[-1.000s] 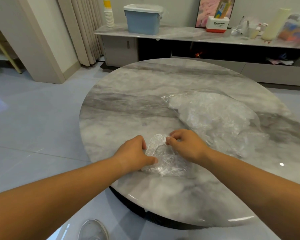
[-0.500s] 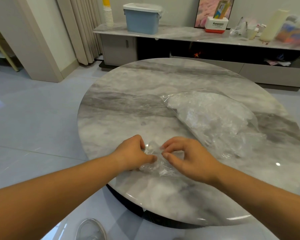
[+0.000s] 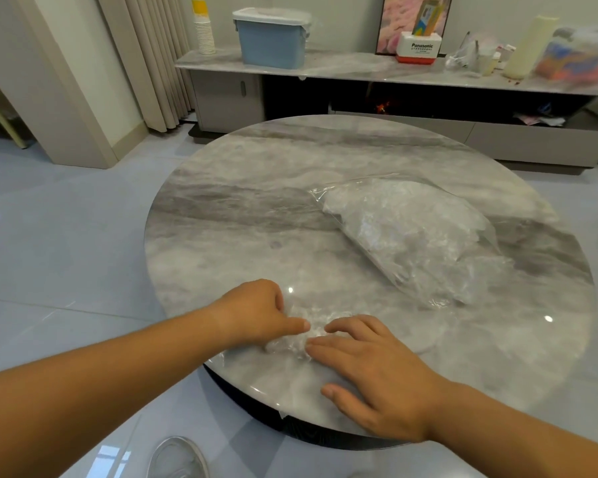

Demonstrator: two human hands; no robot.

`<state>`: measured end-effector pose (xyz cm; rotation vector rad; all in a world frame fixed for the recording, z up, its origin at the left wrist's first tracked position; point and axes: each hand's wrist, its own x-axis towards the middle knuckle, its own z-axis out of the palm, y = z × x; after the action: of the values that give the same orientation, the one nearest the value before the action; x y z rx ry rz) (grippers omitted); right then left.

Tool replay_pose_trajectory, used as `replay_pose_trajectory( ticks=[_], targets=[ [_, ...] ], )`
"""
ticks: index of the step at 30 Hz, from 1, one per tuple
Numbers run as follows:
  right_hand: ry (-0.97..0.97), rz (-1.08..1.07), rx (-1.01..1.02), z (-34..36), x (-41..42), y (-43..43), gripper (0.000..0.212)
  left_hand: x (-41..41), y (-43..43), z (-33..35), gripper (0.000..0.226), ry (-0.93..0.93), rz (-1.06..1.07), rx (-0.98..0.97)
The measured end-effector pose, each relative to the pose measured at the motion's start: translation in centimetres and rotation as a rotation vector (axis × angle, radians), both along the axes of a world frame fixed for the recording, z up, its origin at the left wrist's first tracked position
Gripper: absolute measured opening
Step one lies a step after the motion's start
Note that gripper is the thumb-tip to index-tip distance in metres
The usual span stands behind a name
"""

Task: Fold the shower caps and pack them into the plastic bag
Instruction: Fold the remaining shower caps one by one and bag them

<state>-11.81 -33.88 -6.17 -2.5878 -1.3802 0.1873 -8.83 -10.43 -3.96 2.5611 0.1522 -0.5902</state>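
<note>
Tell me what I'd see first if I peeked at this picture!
First you'd spot two hands at the near edge of the round marble table. The left hand curls onto a small crinkly shower cap, and the right hand lies flat with its fingertips touching it. Farther back on the right lies a big clear plastic bag stuffed with crinkly plastic. Far behind, a blue box sits on the sideboard.

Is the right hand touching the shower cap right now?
Touching. The head view shows the right hand laying straight fingertips on the crumpled shower cap, with no gap between them.
</note>
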Motion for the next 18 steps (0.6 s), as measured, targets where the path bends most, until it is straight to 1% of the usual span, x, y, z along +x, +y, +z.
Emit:
replay_pose_trajectory(
  ticks=[2,4,6,8,10,12,15,18],
  targets=[
    [-0.020,-0.004,-0.025,0.2,-0.2,0.0,0.045,-0.1,0.0,-0.4,0.039,-0.035,-0.021,0.022],
    [0.030,-0.008,-0.022,0.2,-0.2,-0.2,0.047,-0.2,0.2,-0.8,0.031,-0.066,-0.031,-0.010],
    [0.107,-0.021,0.024,0.2,-0.3,-0.3,0.049,-0.3,0.4,-0.9,0.028,-0.107,-0.033,-0.095],
    [0.170,-0.060,0.065,0.1,-0.3,-0.4,0.051,-0.4,0.3,-1.0,0.027,-0.127,0.012,-0.255],
    [0.185,-0.081,0.067,0.0,-0.2,-0.2,0.053,-0.5,-0.1,-0.9,0.029,-0.092,0.101,-0.460],
    [0.161,-0.081,0.056,-0.2,-0.2,0.0,0.052,-0.7,-0.5,-0.9,0.029,-0.028,0.175,-0.603],
    [0.121,-0.082,0.014,-0.3,-0.2,0.3,0.050,-0.9,-0.8,-0.8,0.025,0.051,0.269,-0.703],
    [0.103,-0.078,-0.014,-0.4,-0.2,0.4,0.050,-1.2,-1.0,-0.7,0.025,0.101,0.308,-0.759]
  ],
)
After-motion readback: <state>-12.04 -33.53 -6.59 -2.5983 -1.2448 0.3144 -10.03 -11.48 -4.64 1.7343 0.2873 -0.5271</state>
